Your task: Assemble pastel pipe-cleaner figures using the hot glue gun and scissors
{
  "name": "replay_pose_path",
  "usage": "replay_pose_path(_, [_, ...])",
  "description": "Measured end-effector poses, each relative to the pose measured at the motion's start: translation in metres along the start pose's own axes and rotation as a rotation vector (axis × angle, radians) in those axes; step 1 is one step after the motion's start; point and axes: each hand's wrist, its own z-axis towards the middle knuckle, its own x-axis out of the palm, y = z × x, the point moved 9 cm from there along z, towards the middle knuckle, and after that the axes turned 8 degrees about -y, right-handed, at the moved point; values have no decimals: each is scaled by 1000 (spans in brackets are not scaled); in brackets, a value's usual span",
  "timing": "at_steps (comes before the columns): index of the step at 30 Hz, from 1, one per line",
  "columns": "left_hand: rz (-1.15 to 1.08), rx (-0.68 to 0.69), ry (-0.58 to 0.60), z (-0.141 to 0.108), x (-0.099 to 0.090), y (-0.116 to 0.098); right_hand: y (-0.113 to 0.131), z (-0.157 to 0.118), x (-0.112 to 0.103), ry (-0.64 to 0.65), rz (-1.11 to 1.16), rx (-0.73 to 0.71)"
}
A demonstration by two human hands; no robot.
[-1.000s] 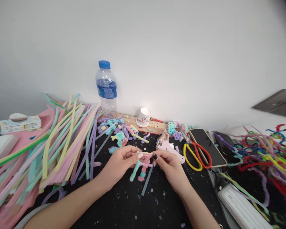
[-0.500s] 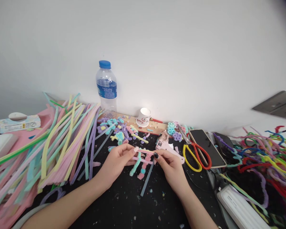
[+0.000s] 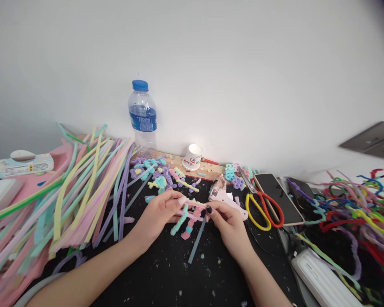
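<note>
Both my hands hold a small pastel pipe-cleaner piece [image 3: 188,216] just above the black table mat [image 3: 179,273]. My left hand [image 3: 158,215] pinches its left end with thumb and forefinger. My right hand [image 3: 228,224] pinches the right end of its short pink and yellow top bar. Curled teal and pink strands hang down from that bar between my hands. A grey stick [image 3: 196,245] lies on the mat just below the piece.
A big heap of long pastel pipe cleaners [image 3: 67,192] fills the left. Small twisted pieces [image 3: 161,175], a water bottle [image 3: 142,115] and a paper cup [image 3: 192,156] stand at the back. A glue gun [image 3: 225,196], scissors [image 3: 262,204], a phone [image 3: 275,196] and bright pipe cleaners [image 3: 355,213] lie right.
My hands with the piece have shifted slightly left and the hanging strands have swung a little; the grip on both ends is unchanged.
</note>
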Motion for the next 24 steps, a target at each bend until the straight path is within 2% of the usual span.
replay_pose_path(7, [210, 119, -1, -1, 0, -3, 2, -3, 8, 63, -58, -6])
replay_pose_path(17, [242, 175, 9, -3, 3, -12, 5, -5, 7, 56, -87, -39])
replay_pose_path(24, [228, 168, 132, -10, 19, -13, 11, -8, 11, 59, -210, -113])
